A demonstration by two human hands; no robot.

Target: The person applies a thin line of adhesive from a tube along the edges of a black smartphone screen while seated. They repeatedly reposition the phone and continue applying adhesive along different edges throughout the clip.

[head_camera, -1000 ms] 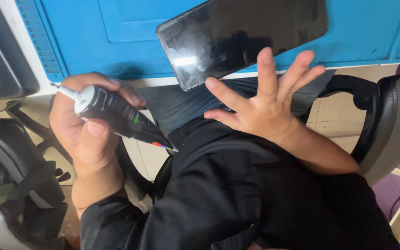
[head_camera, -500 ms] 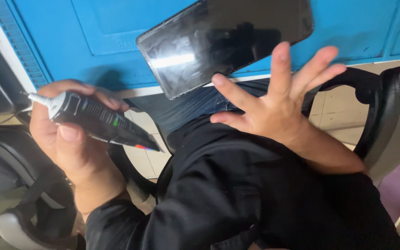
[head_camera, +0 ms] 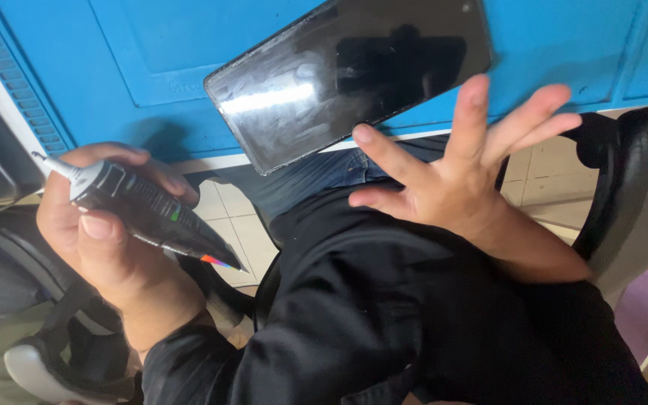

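Observation:
My left hand [head_camera: 103, 247] grips a black glue tube [head_camera: 151, 215] with a thin metal nozzle pointing up-left, held below the table's front edge. A black smartphone [head_camera: 354, 71] lies screen up on the blue work mat [head_camera: 114, 67], its lower corner hanging over the edge. My right hand [head_camera: 459, 176] hovers just below the phone, fingers spread wide, holding nothing and not touching it.
My lap in a black jacket [head_camera: 384, 322] fills the lower middle. A black office chair armrest [head_camera: 624, 187] curves at the right. A second dark chair [head_camera: 9, 285] stands at the lower left. Tiled floor [head_camera: 541, 180] shows between them.
My left hand with the tube has shifted slightly left. My right hand has risen closer to the phone with fingers still spread. The view has shifted, so the phone sits lower in frame.

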